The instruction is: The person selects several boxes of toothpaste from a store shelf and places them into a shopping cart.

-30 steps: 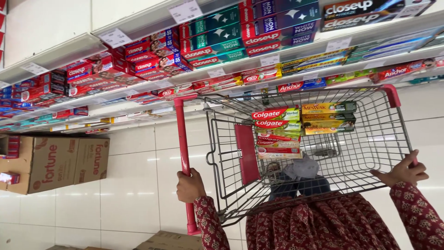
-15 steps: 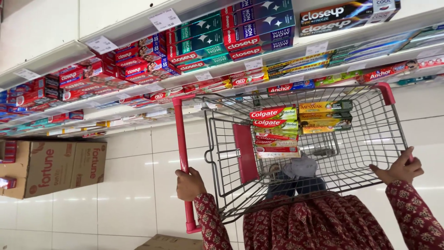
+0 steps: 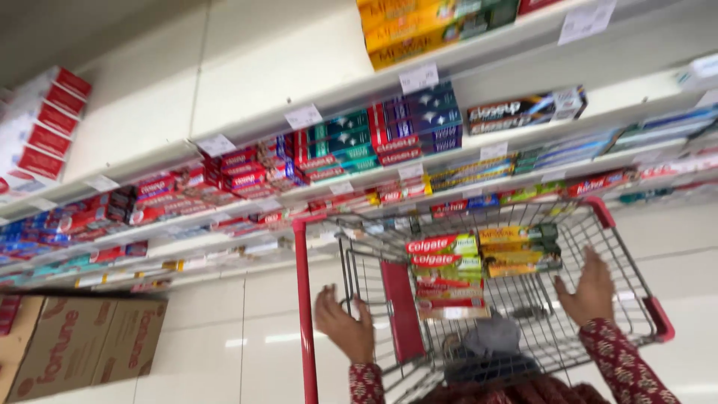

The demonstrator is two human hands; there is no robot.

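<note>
Shelving stacked with toothpaste boxes [image 3: 404, 138] fills the background above a white tiled floor [image 3: 224, 322]. Both hands are seen lifted off a wire shopping trolley [image 3: 479, 299], fingers spread and nothing grasped. The left hand [image 3: 345, 325] is raised just beside the red handle bar [image 3: 305, 307]; the right hand [image 3: 593, 288] is held open over the far rim. Cartons [image 3: 482, 262] are stacked flat inside the basket, so they sit steadily. Cardboard boxes [image 3: 82, 348] are stood at the left.
</note>
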